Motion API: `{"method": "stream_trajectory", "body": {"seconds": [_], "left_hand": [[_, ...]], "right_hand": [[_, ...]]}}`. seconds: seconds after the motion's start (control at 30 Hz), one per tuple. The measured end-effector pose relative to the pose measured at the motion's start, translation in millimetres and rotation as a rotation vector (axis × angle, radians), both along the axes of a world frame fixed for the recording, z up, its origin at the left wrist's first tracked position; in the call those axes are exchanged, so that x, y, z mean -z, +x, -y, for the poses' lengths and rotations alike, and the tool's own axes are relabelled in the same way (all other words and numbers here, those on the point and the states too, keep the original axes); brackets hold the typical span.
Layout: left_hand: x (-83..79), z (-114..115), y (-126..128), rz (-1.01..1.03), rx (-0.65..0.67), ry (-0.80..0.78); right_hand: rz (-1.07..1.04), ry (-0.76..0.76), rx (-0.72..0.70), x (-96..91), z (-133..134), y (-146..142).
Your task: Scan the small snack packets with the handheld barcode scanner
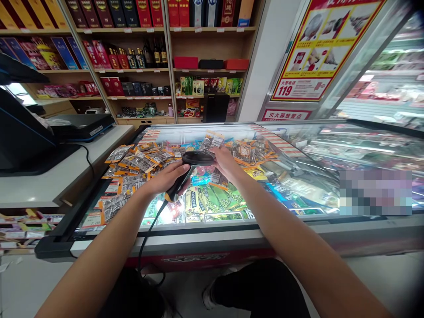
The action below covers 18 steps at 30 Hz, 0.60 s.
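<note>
My left hand [170,177] is wrapped round the handle of a black barcode scanner [198,157] with a yellow-tipped grip, and a cord runs down from it. In my right hand [225,161] is a small snack packet [212,140], orange and clear with a white label, pinched at its near end just behind the scanner head. Both hands are over the glass top of a chest freezer [228,235]. A heap of similar snack packets [142,161] lies on the glass to the left. Another pile of packets [253,151] is to the right of my right hand.
Under the glass are green frozen-food bags [215,198]. At the left a counter [76,170] carries a dark machine [23,137] and a flat black device [81,125]. Shelves [127,70] of boxes and bottles stand behind. The scanner cord [142,247] hangs over the freezer's front edge.
</note>
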<state>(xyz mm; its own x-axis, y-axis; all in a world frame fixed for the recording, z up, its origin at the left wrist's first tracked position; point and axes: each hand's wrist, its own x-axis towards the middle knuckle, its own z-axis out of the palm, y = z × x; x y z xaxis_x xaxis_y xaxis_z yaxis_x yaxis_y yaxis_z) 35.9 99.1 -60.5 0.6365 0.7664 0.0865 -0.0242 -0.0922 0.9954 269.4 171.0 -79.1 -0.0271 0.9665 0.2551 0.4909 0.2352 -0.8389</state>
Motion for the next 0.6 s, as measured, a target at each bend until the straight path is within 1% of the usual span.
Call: {"method": "stream_trajectory", "body": {"seconds": [0.03,0.1,0.2,0.27,0.33,0.43,0.47,0.5,0.53,0.57,0.6], "left_hand": [[-0.3,-1,0,0.016,-0.018,-0.010],[-2.3,-4,-1,0.080,-0.093,-0.040],[-9.1,-10,-5,0.245,-0.294,-0.114],[-14.7,-14,-10,0.375,-0.434,-0.159],[-19.1,-18,-16,0.502,-0.557,-0.183],[-21.8,-24,-25,0.633,-0.732,-0.207],[-22.1,-25,-28,0.662,-0.781,-0.226],[-22.3,-27,-29,0.684,-0.817,-0.251],[-22.5,-28,-30,0.702,-0.841,-0.279],[-22.6,-28,-31,0.713,-0.854,-0.308],[-22.7,-29,-31,0.720,-0.859,-0.333]], "right_hand": [[0.018,-0.010,0.028,-2.6,2,1],[0.069,-0.031,0.081,-7.5,7,2],[0.405,0.028,0.114,-10.1,12,4],[0.624,0.033,0.138,-8.4,14,5],[0.790,0.055,0.200,-6.1,19,4],[0.929,0.187,0.317,-4.9,27,-4],[0.947,0.247,0.321,-4.9,29,-10],[0.962,0.310,0.285,-4.7,30,-16],[0.981,0.369,0.205,-4.0,29,-23],[1.007,0.409,0.098,-2.6,27,-30],[1.036,0.419,-0.013,-0.3,24,-36]]}}
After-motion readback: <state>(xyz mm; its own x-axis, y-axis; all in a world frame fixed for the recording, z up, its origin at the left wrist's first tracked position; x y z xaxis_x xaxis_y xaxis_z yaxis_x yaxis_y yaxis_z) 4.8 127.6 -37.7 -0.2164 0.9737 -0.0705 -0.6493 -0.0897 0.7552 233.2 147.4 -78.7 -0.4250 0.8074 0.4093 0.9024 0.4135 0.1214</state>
